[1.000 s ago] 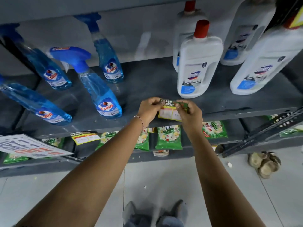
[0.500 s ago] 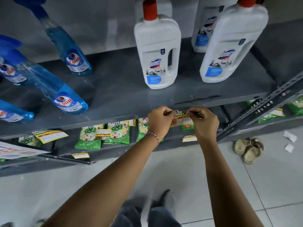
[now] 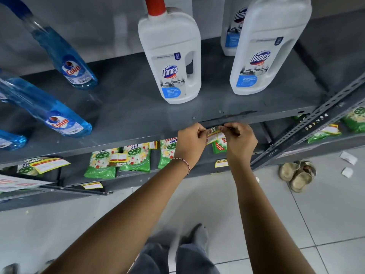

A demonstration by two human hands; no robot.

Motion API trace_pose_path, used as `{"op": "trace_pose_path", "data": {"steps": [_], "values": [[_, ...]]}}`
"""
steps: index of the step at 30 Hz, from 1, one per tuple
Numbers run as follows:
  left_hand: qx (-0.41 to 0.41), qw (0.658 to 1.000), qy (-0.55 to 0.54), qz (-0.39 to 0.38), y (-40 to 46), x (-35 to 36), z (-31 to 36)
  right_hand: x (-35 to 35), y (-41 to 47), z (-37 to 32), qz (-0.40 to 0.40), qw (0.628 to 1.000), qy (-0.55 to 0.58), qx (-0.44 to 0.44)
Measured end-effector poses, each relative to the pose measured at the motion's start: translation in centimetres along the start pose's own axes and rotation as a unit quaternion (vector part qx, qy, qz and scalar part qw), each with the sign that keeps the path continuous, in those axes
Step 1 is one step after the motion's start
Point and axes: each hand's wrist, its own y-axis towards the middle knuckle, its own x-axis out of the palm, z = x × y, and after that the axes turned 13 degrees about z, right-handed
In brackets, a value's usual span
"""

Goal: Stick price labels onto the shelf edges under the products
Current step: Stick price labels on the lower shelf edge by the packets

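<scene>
A yellow, green and white price label (image 3: pixel 215 134) is held by its top corners against the front edge of the grey shelf (image 3: pixel 138 140). My left hand (image 3: pixel 192 144) pinches its left corner and my right hand (image 3: pixel 240 140) pinches its right corner. The label hangs just below and to the right of a white Domex bottle (image 3: pixel 171 62) that stands on the shelf. Its lower part curls away from the edge. A second Domex bottle (image 3: pixel 264 50) stands further right.
Blue Colin spray bottles (image 3: pixel 65 123) lean on the shelf's left part. Green detergent packets (image 3: pixel 136 159) and other stuck labels (image 3: pixel 49 164) fill the lower shelf. A slanted perforated metal bar (image 3: pixel 308 125) crosses at right. Sandals (image 3: pixel 298 175) and paper scraps lie on the tiled floor.
The view has swung right and closer to the Domex bottles. Both hands have carried the label from over the shelf top down to the shelf's front edge.
</scene>
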Motion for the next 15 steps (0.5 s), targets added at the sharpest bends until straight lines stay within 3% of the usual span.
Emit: {"op": "trace_pose_path", "data": {"steps": [15], "values": [[0.058, 0.997, 0.014, 0.039, -0.23, 0.17, -0.91, 0.67, -0.38, 0.76, 0.027, 0.999, 0.012, -0.022]]}}
